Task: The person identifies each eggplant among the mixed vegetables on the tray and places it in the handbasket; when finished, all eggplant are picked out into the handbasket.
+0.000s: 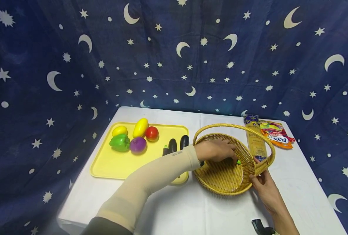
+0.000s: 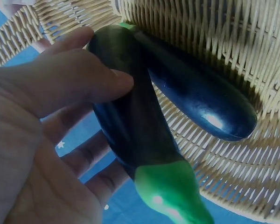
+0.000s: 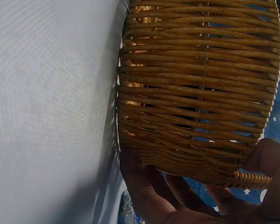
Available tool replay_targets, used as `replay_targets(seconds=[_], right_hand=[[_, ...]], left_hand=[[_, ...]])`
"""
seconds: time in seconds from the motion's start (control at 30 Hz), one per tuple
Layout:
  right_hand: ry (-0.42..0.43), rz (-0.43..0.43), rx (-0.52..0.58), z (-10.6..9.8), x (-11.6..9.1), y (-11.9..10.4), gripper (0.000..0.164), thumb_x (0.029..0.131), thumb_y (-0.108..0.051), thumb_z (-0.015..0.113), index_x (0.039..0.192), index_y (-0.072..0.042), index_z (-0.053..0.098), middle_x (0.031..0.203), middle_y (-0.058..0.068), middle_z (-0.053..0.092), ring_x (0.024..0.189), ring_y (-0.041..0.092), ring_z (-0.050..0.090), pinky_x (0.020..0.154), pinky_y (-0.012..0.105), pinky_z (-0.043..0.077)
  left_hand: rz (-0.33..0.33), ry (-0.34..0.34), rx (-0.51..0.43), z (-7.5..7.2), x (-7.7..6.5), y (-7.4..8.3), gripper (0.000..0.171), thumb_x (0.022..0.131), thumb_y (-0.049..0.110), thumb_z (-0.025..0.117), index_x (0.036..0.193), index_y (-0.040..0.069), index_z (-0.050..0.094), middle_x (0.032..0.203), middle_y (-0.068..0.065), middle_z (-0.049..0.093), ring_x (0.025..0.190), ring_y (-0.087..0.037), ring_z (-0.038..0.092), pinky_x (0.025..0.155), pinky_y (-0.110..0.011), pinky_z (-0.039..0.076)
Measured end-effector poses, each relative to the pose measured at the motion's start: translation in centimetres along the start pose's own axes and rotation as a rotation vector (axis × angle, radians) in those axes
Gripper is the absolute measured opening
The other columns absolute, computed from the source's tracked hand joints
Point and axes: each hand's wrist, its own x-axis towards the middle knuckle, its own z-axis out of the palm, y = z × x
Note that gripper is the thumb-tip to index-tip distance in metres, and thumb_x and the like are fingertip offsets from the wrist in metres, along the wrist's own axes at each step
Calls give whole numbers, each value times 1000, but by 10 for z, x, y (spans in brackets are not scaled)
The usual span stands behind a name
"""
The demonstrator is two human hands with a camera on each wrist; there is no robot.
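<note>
My left hand [image 1: 216, 150] reaches over the rim of a wicker basket [image 1: 221, 176]. In the left wrist view, its thumb and fingers hold a dark eggplant [image 2: 130, 107] with a green stem end. A second eggplant [image 2: 200, 88] lies against the basket's woven wall. Only a green tip shows under the left hand in the head view. My right hand [image 1: 265, 189] grips the basket's right side near the base of its handle. In the right wrist view, the fingers [image 3: 144, 191] press against the woven outer wall [image 3: 200, 93].
A yellow tray [image 1: 115, 166] on the left holds a green bell pepper [image 1: 120, 143], a tomato [image 1: 151, 133], a purple vegetable [image 1: 138, 145], yellow fruits [image 1: 140, 128] and several eggplants [image 1: 172, 145]. Behind the basket lie a pasta packet [image 1: 256, 140] and a candy bag [image 1: 276, 134].
</note>
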Motion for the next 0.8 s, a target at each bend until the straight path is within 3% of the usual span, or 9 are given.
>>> replay_targets(seconds=[0.2, 0.43, 0.53, 0.67, 0.8], right_hand=[[1, 1, -2, 0, -1, -1, 81, 114, -11, 44, 170, -45, -4, 179, 24, 0, 163, 47, 21, 94, 2, 47], [3, -3, -6, 1, -2, -2, 81, 114, -10, 43, 170, -44, -4, 178, 26, 2, 162, 48, 22, 91, 1, 47], [5, -5, -15, 1, -2, -2, 81, 114, -10, 43, 170, -43, -4, 178, 27, 3, 162, 49, 23, 92, 2, 48], [7, -5, -18, 1, -2, -2, 81, 114, -10, 43, 170, -43, -5, 178, 27, 3, 162, 49, 23, 91, 1, 48], [7, -2, -14, 1, -2, -1, 81, 114, -10, 44, 171, -41, -4, 178, 27, 3, 162, 49, 23, 94, 4, 50]], left_hand=[[-21, 42, -44, 2, 1, -2, 47, 110, 24, 48, 146, 53, 59, 148, 11, 51, 119, -11, 51, 104, -27, 48], [-33, 6, -87, 4, 1, -1, 51, 113, 20, 43, 151, 52, 53, 170, 0, 38, 138, -19, 54, 116, -32, 48], [-3, 2, -73, 7, 1, -2, 53, 112, 16, 46, 153, 50, 50, 167, -5, 41, 129, -17, 60, 113, -30, 50], [19, -20, -64, 9, 1, -3, 60, 111, 9, 49, 155, 50, 47, 155, -1, 48, 106, -13, 61, 98, -26, 54], [17, -52, -41, 11, 3, -4, 63, 112, 11, 46, 158, 54, 42, 156, 1, 46, 103, -12, 58, 95, -25, 53]])
